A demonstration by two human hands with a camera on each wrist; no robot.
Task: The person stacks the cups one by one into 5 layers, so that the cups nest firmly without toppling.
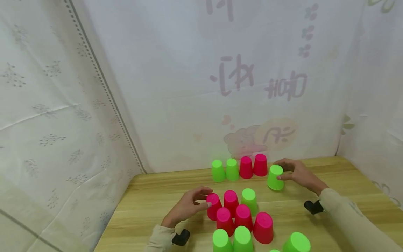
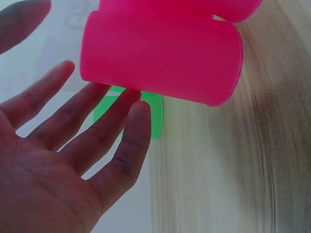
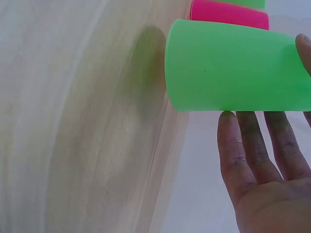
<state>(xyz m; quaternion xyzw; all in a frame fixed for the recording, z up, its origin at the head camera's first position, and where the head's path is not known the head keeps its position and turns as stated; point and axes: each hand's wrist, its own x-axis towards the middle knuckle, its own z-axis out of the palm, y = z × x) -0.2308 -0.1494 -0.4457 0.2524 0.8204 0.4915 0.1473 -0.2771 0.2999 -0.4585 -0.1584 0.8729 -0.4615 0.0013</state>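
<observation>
Upside-down plastic cups, pink and bright green, stand on a wooden table. My right hand (image 1: 299,173) grips a green cup (image 1: 275,178) at the right end of the back row, thumb on its near side and fingers behind. Whether this cup's rim touches the table I cannot tell. On the left, my left hand (image 1: 189,204) is at a pink cup (image 1: 214,207). Its relaxed fingers (image 2: 104,126) reach along that cup's side in the left wrist view, with the palm apart from it. Beside this cup stand another pink cup (image 1: 231,203) and a green cup (image 1: 249,200).
Along the back edge stand two green cups (image 1: 232,170) and two pink cups (image 1: 260,165). More pink cups (image 1: 243,217) fill the middle, with several green cups (image 1: 221,241) at the front, partly cut off. A printed cloth (image 1: 176,122) hangs behind the table (image 1: 151,196).
</observation>
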